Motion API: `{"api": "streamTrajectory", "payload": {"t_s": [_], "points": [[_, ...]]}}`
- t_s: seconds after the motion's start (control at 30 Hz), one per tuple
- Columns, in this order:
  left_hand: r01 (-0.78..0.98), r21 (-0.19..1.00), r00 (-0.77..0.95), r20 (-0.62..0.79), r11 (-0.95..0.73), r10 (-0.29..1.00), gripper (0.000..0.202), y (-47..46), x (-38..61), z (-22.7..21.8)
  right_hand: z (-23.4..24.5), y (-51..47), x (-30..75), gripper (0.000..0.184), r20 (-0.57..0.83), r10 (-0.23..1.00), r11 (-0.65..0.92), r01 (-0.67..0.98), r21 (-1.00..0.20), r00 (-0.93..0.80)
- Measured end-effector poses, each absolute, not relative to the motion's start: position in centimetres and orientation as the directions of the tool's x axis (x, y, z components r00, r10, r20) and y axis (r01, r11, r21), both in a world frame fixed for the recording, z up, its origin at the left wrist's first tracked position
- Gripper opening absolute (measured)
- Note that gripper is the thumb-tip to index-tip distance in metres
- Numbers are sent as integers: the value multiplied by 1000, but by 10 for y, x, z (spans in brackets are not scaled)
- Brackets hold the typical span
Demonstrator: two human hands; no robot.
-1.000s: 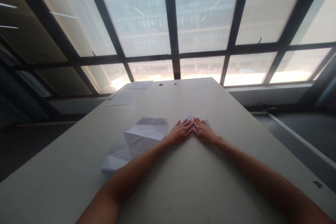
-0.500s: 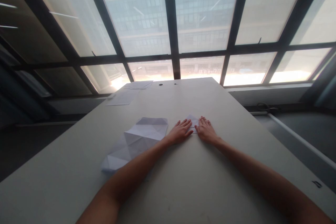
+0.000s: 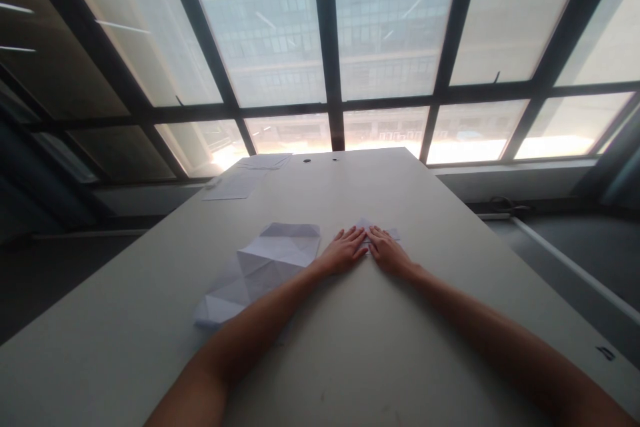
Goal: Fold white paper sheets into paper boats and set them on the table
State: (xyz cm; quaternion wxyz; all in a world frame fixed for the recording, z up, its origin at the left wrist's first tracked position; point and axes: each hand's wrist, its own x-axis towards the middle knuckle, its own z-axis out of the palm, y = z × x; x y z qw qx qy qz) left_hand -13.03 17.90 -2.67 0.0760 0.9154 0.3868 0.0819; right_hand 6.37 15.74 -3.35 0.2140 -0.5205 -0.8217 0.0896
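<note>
A small folded sheet of paper (image 3: 364, 222) lies on the white table, mostly covered by my hands. Its pointed top shows beyond my fingertips, and a corner sticks out to the right. My left hand (image 3: 345, 249) rests flat on the paper's left part, fingers stretched out. From the other side my right hand (image 3: 389, 251) lies flat on it too, its fingertips close to those of my left. Left of my left forearm is a larger creased sheet of paper (image 3: 280, 245), partly raised along its folds and partly hidden by the arm.
Flat white sheets (image 3: 235, 185) lie at the table's far left corner. Two dark holes, one of them a round cable hole (image 3: 307, 161), sit near the far edge. A dark mark (image 3: 605, 353) is on the table (image 3: 380, 360) at the right. Tall windows stand behind.
My right hand has slid a little left across the folded paper, toward my left hand, uncovering the paper's right corner. My left hand stays in place.
</note>
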Motion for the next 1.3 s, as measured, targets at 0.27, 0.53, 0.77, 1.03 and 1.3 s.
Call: {"api": "streamTrajectory", "payload": {"t_s": [0.27,0.53,0.77,1.03,1.3], "points": [[783,158,595,94,-602,798,72,177,-129,-27,-42,162,70,61,173,953,292,908,-300,-249],[795,145,582,92,-589,808,73,179,-130,-29,-47,166,72,62,184,958,266,920,-289,-220],[692,174,695,101,-701,712,61,177,-132,-25,-50,167,72,62,192,957,270,905,-330,-216],[681,203,702,91,-704,706,58,179,-132,-26,-35,160,70,52,213,914,401,851,-338,-346],[684,230,695,84,-692,714,61,180,-132,-27,-33,163,81,57,204,863,505,790,-346,-462]]}}
